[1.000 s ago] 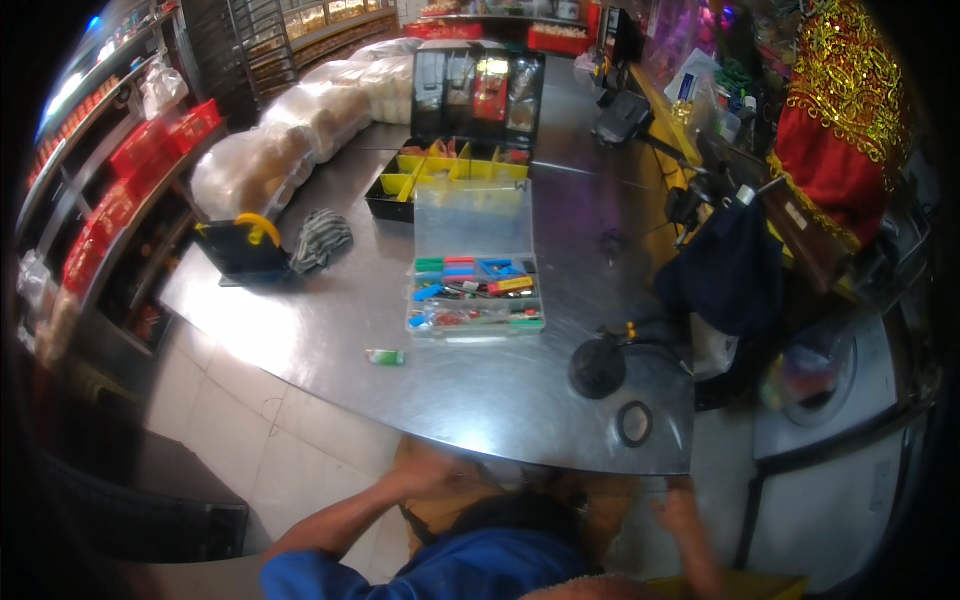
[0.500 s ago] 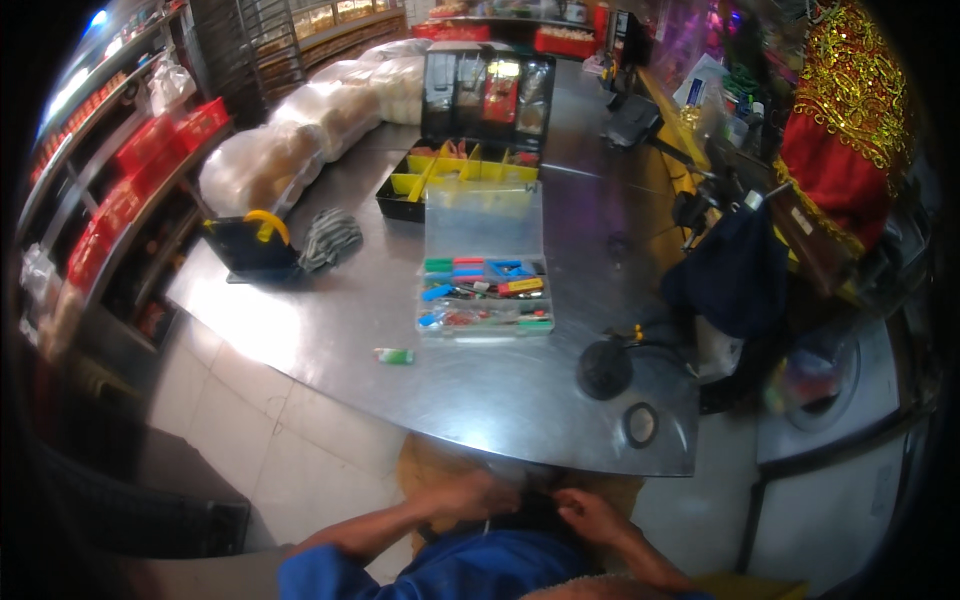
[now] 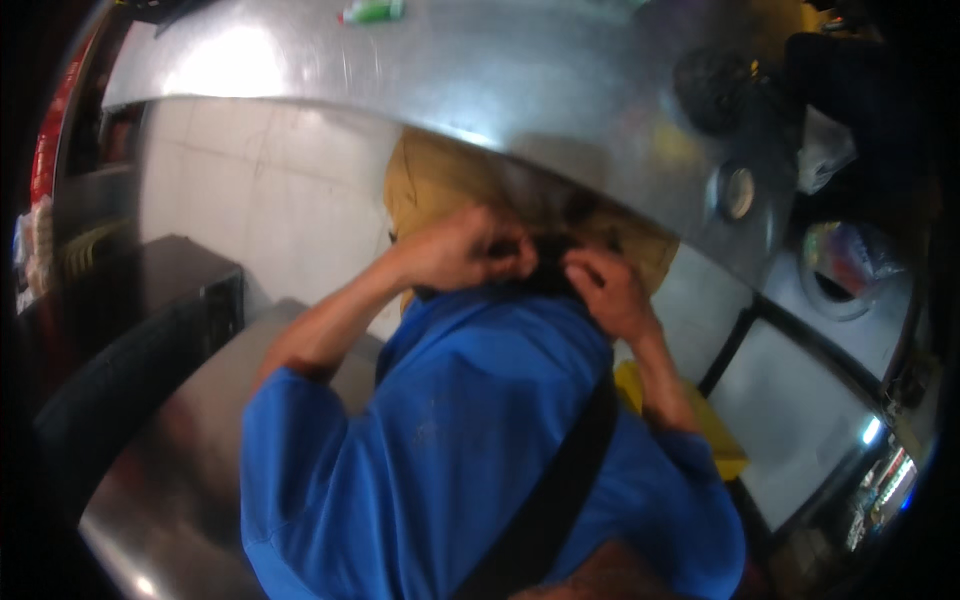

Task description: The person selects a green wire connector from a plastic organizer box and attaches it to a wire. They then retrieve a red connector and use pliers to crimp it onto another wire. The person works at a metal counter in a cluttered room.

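My left hand (image 3: 472, 246) is at my waist with its fingers curled in at the edge of a black item (image 3: 550, 262) at my lap. Across from it, my right hand (image 3: 612, 287) is also closed, thumb and fingers bent toward the same black item. The item looks like a waist pouch or belt, but it is dark and blurred. Whatever the fingertips pinch is hidden. Below lies my blue shirt (image 3: 470, 400) with a black strap (image 3: 560, 480) across it, and tan trousers (image 3: 440, 180) show beyond the hands.
A shiny metal table (image 3: 480, 80) spans ahead, its edge just beyond my knees. On it are a tape roll (image 3: 737, 192), a dark round object (image 3: 712, 88) and a small green-and-white tube (image 3: 375, 10). A white front-loading machine (image 3: 850, 270) stands right; a dark box (image 3: 190, 270) left.
The view has tipped down toward my lap, so the tool boxes on the table have left the picture. Both hands stay at the waist, near the black item.
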